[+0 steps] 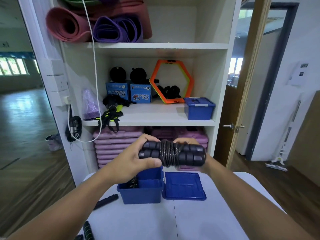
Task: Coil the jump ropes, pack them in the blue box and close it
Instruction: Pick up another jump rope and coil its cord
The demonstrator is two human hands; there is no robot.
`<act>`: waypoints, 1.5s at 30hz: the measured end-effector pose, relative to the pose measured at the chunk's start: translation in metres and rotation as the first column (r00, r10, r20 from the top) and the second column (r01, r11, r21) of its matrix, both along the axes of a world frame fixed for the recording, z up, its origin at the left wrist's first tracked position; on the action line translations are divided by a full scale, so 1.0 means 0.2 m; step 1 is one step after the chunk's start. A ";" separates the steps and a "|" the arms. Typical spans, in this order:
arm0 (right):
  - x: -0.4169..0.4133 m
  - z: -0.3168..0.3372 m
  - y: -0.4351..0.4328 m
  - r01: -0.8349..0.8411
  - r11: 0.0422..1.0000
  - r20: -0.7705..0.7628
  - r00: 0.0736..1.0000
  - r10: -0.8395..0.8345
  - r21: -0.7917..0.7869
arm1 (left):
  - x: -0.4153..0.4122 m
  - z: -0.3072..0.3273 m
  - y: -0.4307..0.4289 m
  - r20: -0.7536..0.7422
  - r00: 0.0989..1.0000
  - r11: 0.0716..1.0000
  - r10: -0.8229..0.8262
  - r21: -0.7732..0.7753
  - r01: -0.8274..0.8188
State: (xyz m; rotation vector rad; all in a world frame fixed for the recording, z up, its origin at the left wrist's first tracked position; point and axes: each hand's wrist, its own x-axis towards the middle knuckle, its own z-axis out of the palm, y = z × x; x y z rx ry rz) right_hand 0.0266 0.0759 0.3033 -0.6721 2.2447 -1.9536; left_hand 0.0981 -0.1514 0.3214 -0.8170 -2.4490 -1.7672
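White shelving unit (pixel 155 46) as backdrop, with a white table (pixel 190 219) in front. On the table, an open blue box (pixel 142 194), its lid (pixel 184 187) lying flat just beside the right wall. Inside, at the left, part of a coiled rope (pixel 132 182), already packed. Held level above the box: a jump rope (pixel 171 154), cord wound tightly round its paired black foam handles. Left hand (pixel 133 160) gripping the left end, thumb underneath. Right hand (pixel 207 163) curled round the right end, mostly hidden. Near the table's left edge, loose black handles (pixel 106 201) of another rope, apparently uncoiled. Step in hand, seemingly: securing the finished wrap. Next: lowering the bundle into the free space in the box, cord kept taut.
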 end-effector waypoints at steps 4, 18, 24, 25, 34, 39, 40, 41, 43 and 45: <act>0.04 -0.15 -0.12 0.086 0.996 -0.051 0.995 -0.084 0.036 | -0.09 -0.06 0.00 0.057 0.986 0.963 0.157 0.214 -0.165; 0.07 -0.19 -0.15 0.338 0.929 -0.333 0.902 -0.274 0.152 | -0.19 -0.14 0.02 -0.101 0.945 0.902 0.312 -0.282 -0.328; 0.05 -0.09 -0.11 0.333 0.929 -0.331 0.905 -0.267 0.159 | -0.19 -0.05 0.02 0.071 0.981 0.955 0.179 -0.252 -0.156; 0.04 -0.07 -0.10 0.337 0.929 -0.338 0.901 -0.271 0.154 | -0.19 -0.05 0.02 0.102 0.981 0.966 0.165 -0.216 -0.140; 0.04 -0.03 -0.11 0.253 0.953 -0.360 0.915 -0.181 0.165 | -0.18 0.00 0.12 0.230 0.972 0.982 0.036 0.171 -0.077; 0.02 0.01 -0.12 0.337 0.917 -0.432 0.875 -0.220 0.215 | -0.18 -0.01 0.16 0.242 0.954 0.921 0.174 0.302 -0.244; 0.02 0.01 -0.13 0.370 0.898 -0.440 0.865 -0.240 0.238 | -0.18 -0.02 0.17 0.238 0.948 0.905 0.209 0.321 -0.280; 0.01 0.01 -0.14 0.396 0.882 -0.443 0.859 -0.257 0.256 | -0.19 -0.03 0.18 0.237 0.941 0.890 0.240 0.335 -0.311; 0.01 0.00 -0.14 0.406 0.873 -0.429 0.862 -0.268 0.270 | -0.20 -0.06 0.19 0.229 0.923 0.867 0.310 0.331 -0.373; -0.01 0.02 -0.13 0.381 0.883 -0.394 0.882 -0.259 0.272 | -0.21 -0.08 0.19 0.210 0.901 0.845 0.379 0.320 -0.429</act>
